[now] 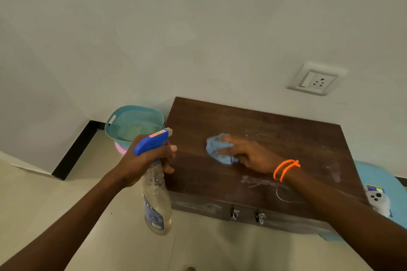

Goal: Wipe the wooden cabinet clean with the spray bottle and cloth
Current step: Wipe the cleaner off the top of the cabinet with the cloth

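Teal perforated basket [134, 123] stacked on something pink [120, 149], by the black skirting [74, 149]. White wall socket [317, 79] higher up. White phone [377, 201] on a light-blue mat [374, 177], far right.

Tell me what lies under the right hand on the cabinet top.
A crumpled blue cloth lies under the right hand, pressed onto the wooden cabinet. The wood beneath cloth and palm is hidden.

Cabinet [275, 138] sitting centre-right of frame; cloth [212, 146] lying on its top, left of middle; spray bottle [156, 196] hanging just left of cabinet; basket [130, 116] standing behind bottle; wall socket [316, 79] sitting upper right.
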